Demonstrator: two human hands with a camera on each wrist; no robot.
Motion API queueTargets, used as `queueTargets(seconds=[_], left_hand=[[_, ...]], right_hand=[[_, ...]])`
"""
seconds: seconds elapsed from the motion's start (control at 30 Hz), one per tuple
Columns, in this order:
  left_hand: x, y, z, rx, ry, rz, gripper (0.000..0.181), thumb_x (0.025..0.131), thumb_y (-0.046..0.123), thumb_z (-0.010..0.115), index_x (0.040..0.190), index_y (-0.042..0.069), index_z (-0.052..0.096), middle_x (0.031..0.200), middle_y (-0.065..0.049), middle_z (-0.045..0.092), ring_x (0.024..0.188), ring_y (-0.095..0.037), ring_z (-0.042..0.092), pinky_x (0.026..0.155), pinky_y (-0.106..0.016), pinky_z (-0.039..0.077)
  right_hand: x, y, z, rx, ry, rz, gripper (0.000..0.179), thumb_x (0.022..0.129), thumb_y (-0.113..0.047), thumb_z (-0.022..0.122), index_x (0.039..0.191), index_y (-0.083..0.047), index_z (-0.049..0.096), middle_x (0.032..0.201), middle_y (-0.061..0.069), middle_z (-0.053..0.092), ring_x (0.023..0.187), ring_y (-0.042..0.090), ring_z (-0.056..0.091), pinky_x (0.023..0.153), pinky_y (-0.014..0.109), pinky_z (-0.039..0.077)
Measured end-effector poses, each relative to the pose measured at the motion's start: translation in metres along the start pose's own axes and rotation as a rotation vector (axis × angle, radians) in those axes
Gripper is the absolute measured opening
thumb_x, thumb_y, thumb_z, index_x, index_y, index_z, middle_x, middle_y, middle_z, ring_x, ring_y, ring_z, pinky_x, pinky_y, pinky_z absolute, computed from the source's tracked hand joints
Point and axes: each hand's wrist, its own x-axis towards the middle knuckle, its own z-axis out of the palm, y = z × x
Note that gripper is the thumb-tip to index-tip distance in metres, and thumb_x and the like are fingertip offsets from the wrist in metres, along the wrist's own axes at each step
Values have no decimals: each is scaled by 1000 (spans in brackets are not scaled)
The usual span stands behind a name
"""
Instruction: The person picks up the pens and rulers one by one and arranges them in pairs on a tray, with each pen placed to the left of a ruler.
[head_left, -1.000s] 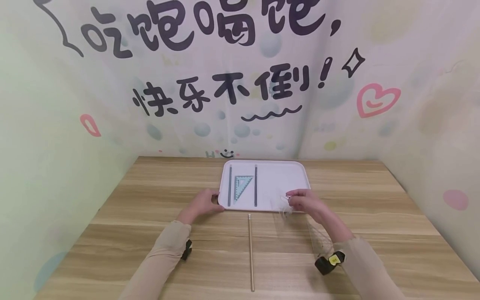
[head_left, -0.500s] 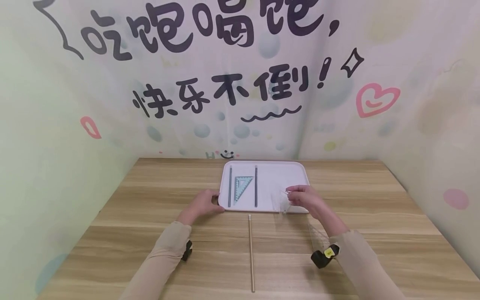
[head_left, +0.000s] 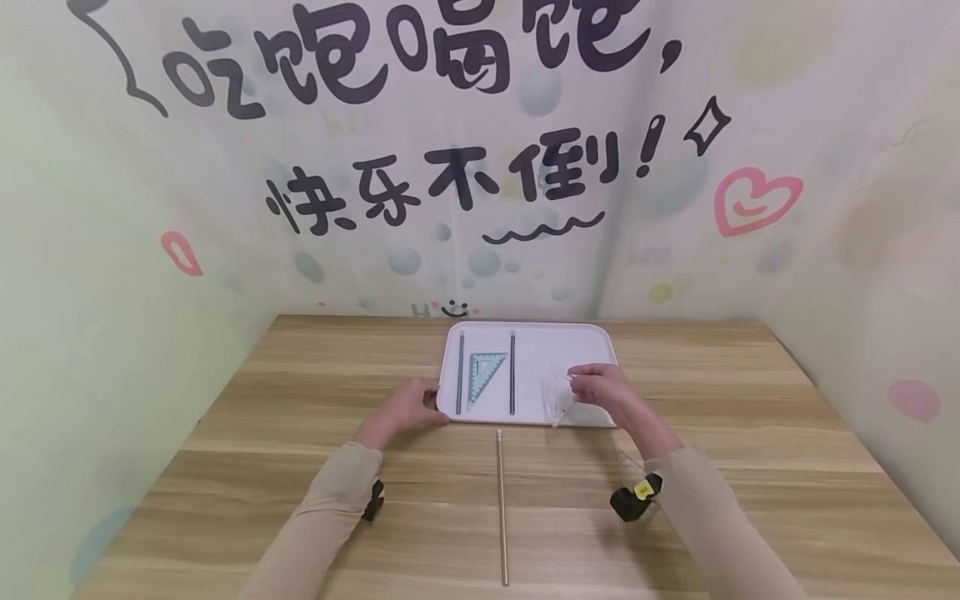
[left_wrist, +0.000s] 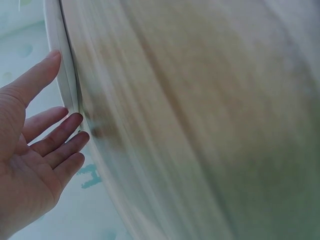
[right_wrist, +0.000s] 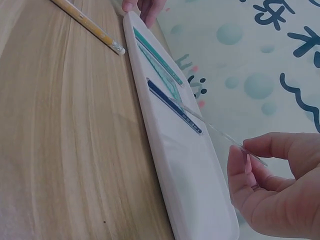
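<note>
My right hand [head_left: 603, 390] pinches a clear set square [head_left: 558, 398] between thumb and fingers, over the right half of the white tray [head_left: 558, 342]. Seen edge-on in the right wrist view, the clear set square [right_wrist: 220, 129] slants toward the pencils. My left hand [head_left: 405, 410] rests at the tray's near left corner. In the left wrist view, its loosely extended fingers and thumb touch the tray's rim [left_wrist: 70, 80]. On the tray lie a teal-tinted set square [head_left: 484, 375], a grey-green pencil [head_left: 461, 375] to its left and a dark pencil [head_left: 512, 375] to its right.
A gold-coloured pencil [head_left: 502, 508] with an eraser end lies on the wooden table [head_left: 300, 375] in front of the tray. Another transparent piece [head_left: 628, 462] lies near my right wrist, partly covered by the arm. A patterned cloth wall [head_left: 375, 267] stands right behind the table.
My right hand has moved slightly away from me and left, carrying the clear set square further over the tray. The left hand and the items on the tray have stayed put.
</note>
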Motion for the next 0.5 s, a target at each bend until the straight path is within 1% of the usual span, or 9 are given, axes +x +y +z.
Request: queueTargets(seconds=[0.1, 0.13, 0.23, 0.33, 0.37, 0.5], left_hand=[[0, -1, 0, -2, -1, -9, 32, 69, 21, 78, 97, 11, 66, 91, -1, 61, 79, -16, 48, 75, -32, 40], [0, -1, 0, -4, 0, -11, 32, 69, 21, 78, 97, 11, 66, 91, -1, 61, 79, -15, 48, 75, -32, 40], [0, -1, 0, -8, 0, -13, 32, 69, 20, 78, 97, 11, 66, 91, -1, 61, 79, -15, 48, 75, -32, 40], [0, 0, 0, -2, 1, 1, 32, 69, 20, 79, 97, 10, 67, 93, -2, 62, 79, -16, 48, 75, -33, 40], [0, 0, 0, 1, 0, 7, 32, 69, 19, 79, 97, 9, 67, 93, -2, 62, 79, -16, 48, 75, -33, 40], [0, 0, -1, 2, 4, 22, 33, 68, 18, 79, 97, 8, 67, 93, -2, 63, 78, -17, 48, 74, -32, 40]], right_hand=[[8, 5, -1, -8, 19, -9, 36, 83, 1, 54, 114, 17, 47, 77, 2, 54, 66, 7, 54, 68, 23, 49], [16, 12, -5, 9, 6, -32, 33, 82, 0, 57, 110, 15, 52, 77, 3, 55, 65, 8, 54, 67, 23, 49], [23, 14, -5, 1, 17, -26, 30, 81, -1, 59, 108, 12, 55, 81, 7, 55, 66, 11, 55, 68, 25, 49], [26, 11, -1, -20, 47, 2, 31, 83, 0, 57, 111, 12, 54, 84, 7, 55, 66, 10, 54, 67, 24, 49], [21, 5, 4, -43, 74, 32, 34, 83, 1, 54, 115, 14, 50, 84, 7, 55, 66, 9, 54, 68, 23, 49], [20, 0, 7, -58, 100, 62, 35, 86, 3, 51, 118, 15, 47, 83, 4, 54, 65, 6, 52, 64, 20, 48]])
